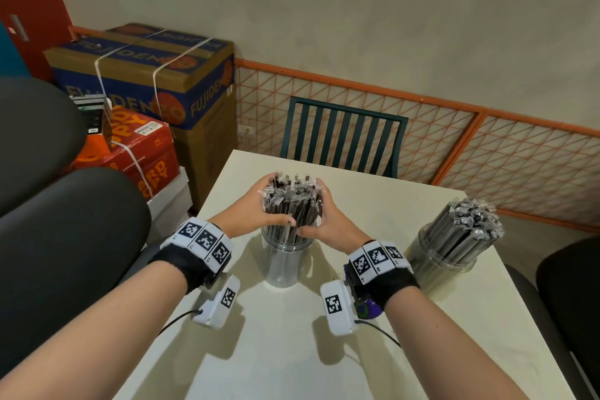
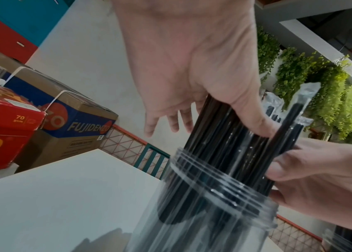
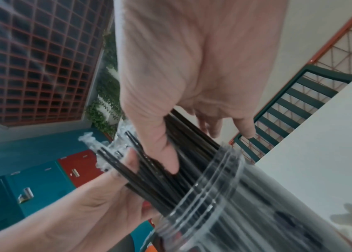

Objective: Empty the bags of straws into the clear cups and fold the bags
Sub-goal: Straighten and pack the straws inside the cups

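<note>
Both forearms reach in so the left hand (image 1: 256,204) and right hand (image 1: 328,214) curl their fingers (image 2: 254,122) round the bundle of wrapped straws (image 1: 290,201), steadying it upright in the clear cup (image 1: 285,260) on the counter (image 1: 292,351).

near table (image 1: 276,351): bare | right: filled cup (image 1: 454,237) blocks; far edge: chair (image 1: 344,136) behind

A: What can't you make out in the head view?
B: Lower ends of the straws (image 1: 290,204), lost behind the clear cup (image 1: 285,261) wall's glare, at 12 o'clock from the wrists.
A: Wrist cams?
B: Cup (image 2: 213,204) smeared by blur, base cut off at 6 o'clock. Left hand (image 2: 192,68) fingertips hidden behind the bundle. Right hand (image 3: 181,76) wrist cut off at 12.
</note>
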